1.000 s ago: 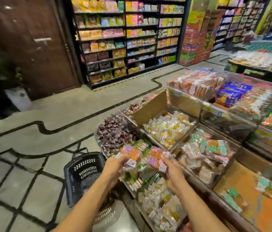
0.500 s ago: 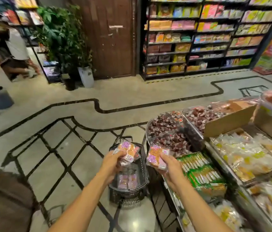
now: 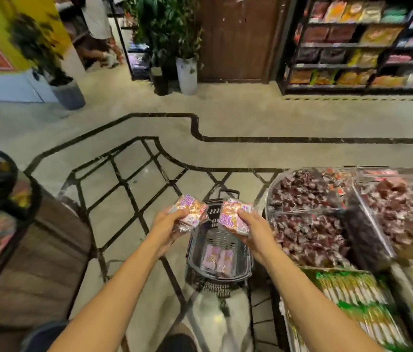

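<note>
Left hand [image 3: 168, 224] grips the first packet [image 3: 190, 210]; right hand [image 3: 252, 229] pinches the second packet [image 3: 233, 215]. Both are held over the far rim of the black basket [image 3: 215, 235] on the floor, where two matching packets [image 3: 216, 259] already lie. My read: drop-in step. I would lower both over the basket's middle before releasing, clear of the candy bin [image 3: 306, 224] on the right.

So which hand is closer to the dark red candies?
Right. The right hand is just beside the dark red candies; the left hand is farther away, across the basket.
</note>
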A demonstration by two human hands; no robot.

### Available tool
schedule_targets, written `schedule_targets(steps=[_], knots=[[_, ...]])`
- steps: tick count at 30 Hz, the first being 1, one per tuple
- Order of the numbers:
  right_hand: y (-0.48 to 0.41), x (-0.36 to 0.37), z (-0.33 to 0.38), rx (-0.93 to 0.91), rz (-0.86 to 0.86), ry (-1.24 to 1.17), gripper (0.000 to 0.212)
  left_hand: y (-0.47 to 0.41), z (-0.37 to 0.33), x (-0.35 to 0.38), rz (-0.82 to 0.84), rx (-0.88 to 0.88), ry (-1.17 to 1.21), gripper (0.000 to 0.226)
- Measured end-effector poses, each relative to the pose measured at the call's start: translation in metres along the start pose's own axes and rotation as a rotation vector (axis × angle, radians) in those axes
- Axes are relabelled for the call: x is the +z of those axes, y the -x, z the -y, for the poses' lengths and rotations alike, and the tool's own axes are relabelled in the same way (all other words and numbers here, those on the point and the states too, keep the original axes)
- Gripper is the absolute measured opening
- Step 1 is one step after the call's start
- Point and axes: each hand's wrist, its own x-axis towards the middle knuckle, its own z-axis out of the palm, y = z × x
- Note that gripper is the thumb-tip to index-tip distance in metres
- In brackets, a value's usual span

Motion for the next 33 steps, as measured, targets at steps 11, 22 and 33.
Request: schedule_targets(steps=[11, 22, 33], knots=[[-0.104, 0.021, 0.001, 0.085, -0.092, -0.011, 0.031, -0.137, -0.005, -0.009, 0.047, -0.162, -0.011, 0.028], [-0.200, 0.012, -0.042, 0.157, -0.302, 0.000, 0.030, -0.290, 0.010, -0.008, 0.096, -0.301, -0.242, 0.047], [-0.328, -0.085, -0.219, 0.350, -0.424, 0.060, 0.053, -0.428, 0.201, -0.011, -0.008, -0.485, -0.467, 0.057]])
